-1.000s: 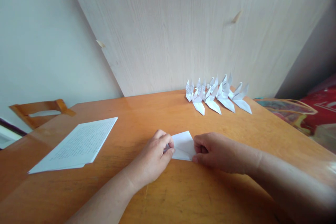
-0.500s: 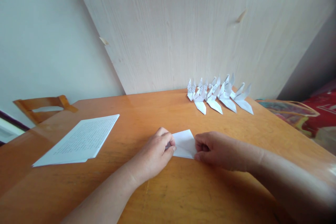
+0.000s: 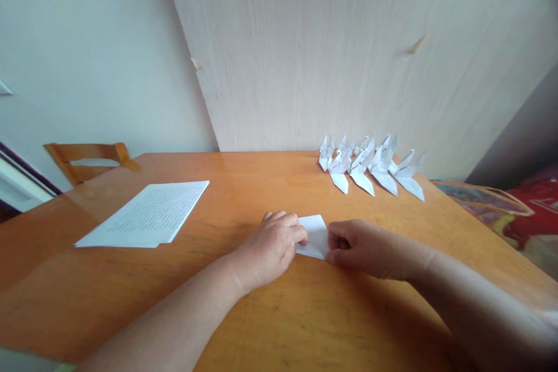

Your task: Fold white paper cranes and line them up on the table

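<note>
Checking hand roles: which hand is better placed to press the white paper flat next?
Left, probably: the left hand, back uppermost, covers the left part of the white paper; the right hand is curled at its right edge, seemingly pinching it.

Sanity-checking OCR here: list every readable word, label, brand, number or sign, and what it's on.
No text is legible.
Paper stack: rows of characters, too small to read.
Paper birds: faint marks on some, too small to read.
Red item at far right: pale marks, too blurred.
Folded paper: no writing seen.
</note>
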A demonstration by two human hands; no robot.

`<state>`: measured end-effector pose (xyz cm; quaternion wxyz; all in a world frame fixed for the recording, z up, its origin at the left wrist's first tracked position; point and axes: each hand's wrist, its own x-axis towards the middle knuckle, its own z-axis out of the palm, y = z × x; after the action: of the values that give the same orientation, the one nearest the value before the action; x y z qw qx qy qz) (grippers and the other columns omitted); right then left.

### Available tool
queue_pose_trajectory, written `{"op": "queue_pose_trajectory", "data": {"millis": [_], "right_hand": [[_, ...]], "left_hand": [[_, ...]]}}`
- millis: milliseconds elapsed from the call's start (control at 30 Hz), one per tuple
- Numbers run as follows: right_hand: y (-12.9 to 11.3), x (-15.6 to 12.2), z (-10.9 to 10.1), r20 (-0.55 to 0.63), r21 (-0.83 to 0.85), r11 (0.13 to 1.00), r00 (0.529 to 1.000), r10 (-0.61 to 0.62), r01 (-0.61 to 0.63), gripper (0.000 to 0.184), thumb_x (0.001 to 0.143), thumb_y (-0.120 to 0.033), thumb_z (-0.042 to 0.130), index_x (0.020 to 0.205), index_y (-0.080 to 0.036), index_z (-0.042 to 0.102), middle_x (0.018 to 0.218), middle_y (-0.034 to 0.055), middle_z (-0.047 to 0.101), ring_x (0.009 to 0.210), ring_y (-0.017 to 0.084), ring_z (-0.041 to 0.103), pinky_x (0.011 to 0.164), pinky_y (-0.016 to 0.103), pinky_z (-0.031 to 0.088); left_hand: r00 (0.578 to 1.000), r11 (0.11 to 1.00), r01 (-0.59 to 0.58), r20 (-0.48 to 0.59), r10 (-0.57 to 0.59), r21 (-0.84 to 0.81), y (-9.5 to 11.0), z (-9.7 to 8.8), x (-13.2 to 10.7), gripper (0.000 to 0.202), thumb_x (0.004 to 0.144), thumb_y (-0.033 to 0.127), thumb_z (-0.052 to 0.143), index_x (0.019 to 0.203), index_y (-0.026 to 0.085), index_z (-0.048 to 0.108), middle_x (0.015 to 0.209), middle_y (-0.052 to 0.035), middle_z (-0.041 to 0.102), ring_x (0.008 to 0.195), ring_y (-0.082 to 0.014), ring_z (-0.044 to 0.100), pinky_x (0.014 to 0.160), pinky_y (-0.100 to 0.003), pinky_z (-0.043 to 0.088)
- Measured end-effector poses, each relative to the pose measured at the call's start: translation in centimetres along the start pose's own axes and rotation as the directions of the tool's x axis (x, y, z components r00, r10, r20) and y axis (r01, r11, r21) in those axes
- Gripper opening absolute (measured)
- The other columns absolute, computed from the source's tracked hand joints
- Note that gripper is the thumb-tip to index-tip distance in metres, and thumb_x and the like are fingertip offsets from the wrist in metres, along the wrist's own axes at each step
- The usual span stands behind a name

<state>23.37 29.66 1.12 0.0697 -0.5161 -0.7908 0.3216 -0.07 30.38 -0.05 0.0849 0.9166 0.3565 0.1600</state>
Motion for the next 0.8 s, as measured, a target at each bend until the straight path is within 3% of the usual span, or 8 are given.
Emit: {"op": "queue_pose_trajectory", "data": {"millis": [167, 333, 433, 533, 800], "right_hand": [[0.2, 0.0, 0.0, -0.004, -0.008, 0.999, 0.999, -0.036, 0.036, 0.007, 0.079, -0.027, 0.06, 0.081, -0.019, 0.059, 0.073, -0.0013, 0.062, 0.066, 0.013, 0.052, 0.054, 0.024, 0.033], [0.0, -0.2, -0.1, 0.003, -0.016, 0.999, 0.999, -0.035, 0.035, 0.009, 0.08, -0.027, 0.06, 0.08, -0.019, 0.058, 0.074, -0.001, 0.06, 0.066, 0.014, 0.05, 0.055, 0.025, 0.034], [-0.3, -0.3, -0.3, 0.017, -0.012, 0.999, 0.999, -0.03, 0.03, 0.011, 0.081, -0.029, 0.06, 0.08, -0.018, 0.056, 0.073, -0.001, 0.058, 0.066, 0.014, 0.049, 0.055, 0.025, 0.034], [-0.5, -0.3, -0.3, 0.028, -0.023, 0.999, 0.999, -0.026, 0.027, 0.011, 0.082, -0.029, 0.059, 0.08, -0.018, 0.056, 0.072, -0.0013, 0.057, 0.065, 0.013, 0.047, 0.056, 0.025, 0.034], [0.1, 0.0, -0.2, 0.043, -0.022, 0.998, 0.997, -0.059, 0.06, 0.012, 0.083, -0.029, 0.059, 0.079, -0.019, 0.054, 0.072, -0.0019, 0.056, 0.065, 0.013, 0.046, 0.057, 0.025, 0.033]], "left_hand": [[1.0, 1.0, -0.018, 0.009, 0.018, -0.02, -0.2, 0.1, 0.1, 0.022, 0.085, 0.005, 0.048, 0.088, 0.021, 0.064, 0.093, -0.0026, 0.062, 0.086, -0.0182, 0.056, 0.081, -0.033, 0.04], [0.999, 0.998, 0.034, -0.023, -0.035, -0.045, -0.1, 0.4, 0.4, 0.018, 0.081, 0.008, 0.052, 0.083, 0.02, 0.064, 0.088, -0.0022, 0.061, 0.081, -0.0171, 0.057, 0.075, -0.03, 0.041], [0.995, 0.994, 0.079, -0.054, -0.084, -0.076, 0.1, 0.8, 0.6, 0.007, 0.085, 0.02, 0.058, 0.082, 0.02, 0.064, 0.085, -0.002, 0.06, 0.077, -0.0167, 0.057, 0.069, -0.029, 0.041], [0.988, 0.987, 0.128, -0.075, -0.135, -0.094, 0.3, 1.2, 0.9, 0.02, 0.086, 0.039, 0.064, 0.081, 0.02, 0.063, 0.084, -0.0015, 0.059, 0.075, -0.0166, 0.057, 0.066, -0.029, 0.039], [0.981, 0.978, 0.193, -0.013, -0.195, -0.078, 0.1, 1.3, 1.2, 0.026, 0.08, 0.046, 0.071, 0.083, 0.022, 0.063, 0.09, 0.0004, 0.062, 0.082, -0.0181, 0.06, 0.071, -0.031, 0.035]]}}
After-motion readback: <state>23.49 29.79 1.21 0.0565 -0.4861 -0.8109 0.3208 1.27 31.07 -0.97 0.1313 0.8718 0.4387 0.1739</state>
